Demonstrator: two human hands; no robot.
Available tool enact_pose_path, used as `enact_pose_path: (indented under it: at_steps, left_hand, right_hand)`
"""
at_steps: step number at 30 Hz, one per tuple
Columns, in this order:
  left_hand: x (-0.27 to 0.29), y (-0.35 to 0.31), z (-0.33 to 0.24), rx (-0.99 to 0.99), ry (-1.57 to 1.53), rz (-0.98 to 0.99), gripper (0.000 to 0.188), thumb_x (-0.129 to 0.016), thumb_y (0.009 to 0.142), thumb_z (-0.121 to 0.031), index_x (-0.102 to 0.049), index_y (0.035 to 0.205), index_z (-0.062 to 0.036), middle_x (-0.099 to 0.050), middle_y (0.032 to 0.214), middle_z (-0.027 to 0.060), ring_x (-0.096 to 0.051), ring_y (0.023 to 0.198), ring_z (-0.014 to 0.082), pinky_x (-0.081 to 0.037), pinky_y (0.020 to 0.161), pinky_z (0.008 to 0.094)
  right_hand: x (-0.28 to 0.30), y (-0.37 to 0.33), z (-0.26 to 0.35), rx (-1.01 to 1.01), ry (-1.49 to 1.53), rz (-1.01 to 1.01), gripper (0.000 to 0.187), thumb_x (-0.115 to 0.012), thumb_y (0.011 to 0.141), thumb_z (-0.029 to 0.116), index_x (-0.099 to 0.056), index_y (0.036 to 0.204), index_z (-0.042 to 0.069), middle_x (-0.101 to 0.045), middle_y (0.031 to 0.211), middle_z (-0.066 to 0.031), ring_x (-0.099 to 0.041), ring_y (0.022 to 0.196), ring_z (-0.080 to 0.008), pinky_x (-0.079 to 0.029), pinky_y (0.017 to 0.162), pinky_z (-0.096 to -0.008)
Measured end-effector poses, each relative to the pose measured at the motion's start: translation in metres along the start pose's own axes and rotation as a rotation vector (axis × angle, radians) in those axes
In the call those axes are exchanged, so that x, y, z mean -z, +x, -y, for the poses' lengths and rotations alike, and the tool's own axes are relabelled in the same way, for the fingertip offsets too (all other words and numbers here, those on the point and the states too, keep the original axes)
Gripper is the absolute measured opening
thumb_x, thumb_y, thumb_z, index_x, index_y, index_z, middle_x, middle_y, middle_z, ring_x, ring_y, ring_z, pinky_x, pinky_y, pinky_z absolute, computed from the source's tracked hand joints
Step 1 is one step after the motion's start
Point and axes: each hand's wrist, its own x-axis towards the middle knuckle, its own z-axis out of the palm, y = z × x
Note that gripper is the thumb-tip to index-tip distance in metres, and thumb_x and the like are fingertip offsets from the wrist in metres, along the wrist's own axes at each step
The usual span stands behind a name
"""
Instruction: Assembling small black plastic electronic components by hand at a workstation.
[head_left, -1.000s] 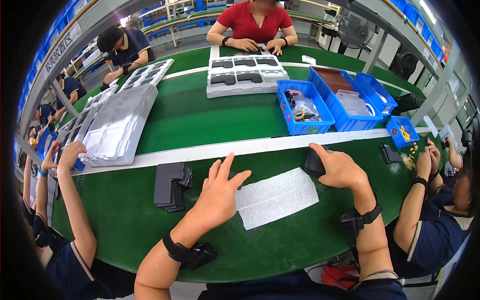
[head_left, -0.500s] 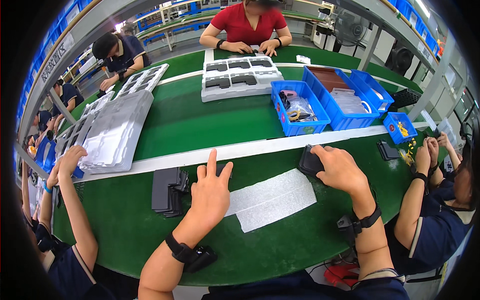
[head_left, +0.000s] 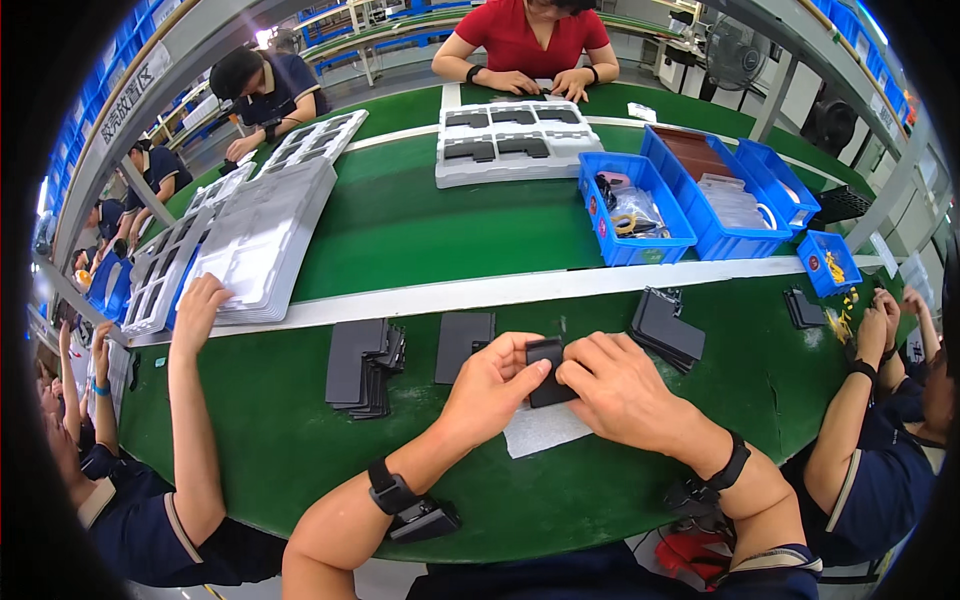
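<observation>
Between my hands, over the middle of the green table, is a flat black plate (head_left: 546, 385), tilted up; its full outline is hidden by my fingers. My left hand (head_left: 492, 388) pinches its left side with the thumb on the front. My right hand (head_left: 628, 395) has its fingers closed at the right edge. A white sheet (head_left: 535, 432) lies beneath, partly covered by my hands. On the left stands an uneven stack of black L-shaped plates (head_left: 352, 362). Another dark plate (head_left: 462, 345) lies behind my left hand. Beyond my right hand is a fanned pile of similar plates (head_left: 668, 328).
A white strip (head_left: 480, 301) crosses the table. Beyond it stand stacked white trays (head_left: 270, 245), a tray of black parts (head_left: 515, 175) and blue bins (head_left: 640, 250). A small blue bin (head_left: 830, 265) holds yellow pieces. Co-workers' arms (head_left: 190, 420) (head_left: 855, 385) reach in at both sides.
My right hand has left the right-hand pile and come to the middle. My left hand, fingers spread before, has moved right and closed on the black plate. The whole view has shifted slightly.
</observation>
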Motion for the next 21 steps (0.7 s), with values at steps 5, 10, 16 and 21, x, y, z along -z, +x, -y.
enact_pose_path:
  at_steps: [5,10,16,21]
  left_hand:
    - [0.002,-0.003,0.005,-0.028,0.121,-0.013,0.024,-0.062,0.09,-0.015,-0.06,0.11,-0.0026,-0.063,0.092,0.0023,-0.057,0.073,0.0063,-0.047,0.065,0.0219]
    - [-0.002,-0.006,-0.003,-0.129,0.234,-0.065,0.016,-0.064,0.088,-0.015,-0.065,0.097,-0.0025,-0.064,0.085,-0.0003,-0.058,0.073,0.0059,-0.047,0.064,0.0213]
    - [-0.005,-0.007,-0.006,-0.041,0.069,-0.059,0.015,-0.067,0.086,-0.011,-0.066,0.096,-0.0007,-0.067,0.084,0.003,-0.06,0.073,0.0069,-0.049,0.065,0.0223]
    - [-0.008,-0.01,-0.004,-0.135,0.067,-0.028,0.014,-0.065,0.086,-0.008,-0.065,0.097,0.0,-0.067,0.086,0.004,-0.062,0.077,0.0078,-0.052,0.068,0.0235]
  right_hand:
    - [-0.004,-0.003,-0.009,-0.293,0.215,-0.019,0.028,-0.078,0.068,0.019,-0.055,0.079,0.005,-0.055,0.071,-0.0067,-0.057,0.07,-0.0242,-0.044,0.063,-0.0369]
    - [-0.005,0.003,-0.004,-0.455,0.56,-0.188,0.017,-0.071,0.075,0.009,-0.063,0.088,0.002,-0.064,0.081,-0.0098,-0.062,0.075,-0.0254,-0.049,0.067,-0.0356]
    - [-0.005,0.001,-0.006,-0.226,0.377,-0.228,0.013,-0.066,0.074,0.001,-0.065,0.087,0.002,-0.063,0.074,-0.0075,-0.058,0.069,-0.0247,-0.044,0.064,-0.0361]
    - [-0.003,0.002,-0.003,-0.118,0.224,-0.261,0.014,-0.068,0.069,0.005,-0.064,0.082,0.005,-0.063,0.075,-0.0047,-0.058,0.072,-0.0221,-0.042,0.066,-0.0348]
